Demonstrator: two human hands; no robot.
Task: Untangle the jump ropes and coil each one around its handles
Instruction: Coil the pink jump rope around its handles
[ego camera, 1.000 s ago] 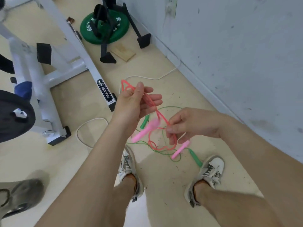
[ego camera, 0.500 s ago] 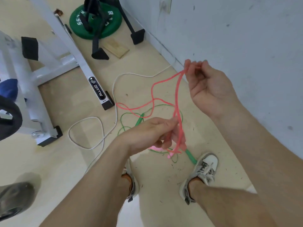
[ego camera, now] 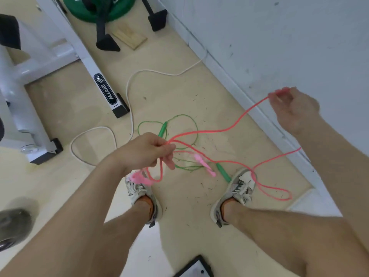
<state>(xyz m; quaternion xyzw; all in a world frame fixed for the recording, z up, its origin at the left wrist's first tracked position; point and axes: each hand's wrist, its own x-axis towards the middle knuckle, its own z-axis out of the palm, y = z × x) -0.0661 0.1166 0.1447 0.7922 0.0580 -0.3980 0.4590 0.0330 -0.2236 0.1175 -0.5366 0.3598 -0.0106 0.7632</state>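
The left hand [ego camera: 147,150] clenches several strands of the pink jump rope [ego camera: 211,131] above the floor [ego camera: 179,206], just far of the feet. One pink handle [ego camera: 137,178] dangles below that hand, and the other [ego camera: 203,165] hangs to its right. The right hand [ego camera: 295,108], raised at far right by the wall [ego camera: 279,37], pinches the same cord in curled fingertips. A slack loop [ego camera: 275,193] drops beside the right shoe [ego camera: 239,184]. The green jump rope [ego camera: 223,172] lies on the floor beneath.

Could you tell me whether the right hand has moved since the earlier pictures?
Yes. The right hand, pinching the pink rope, has swung out to the person's right, away from the green rope on the floor.
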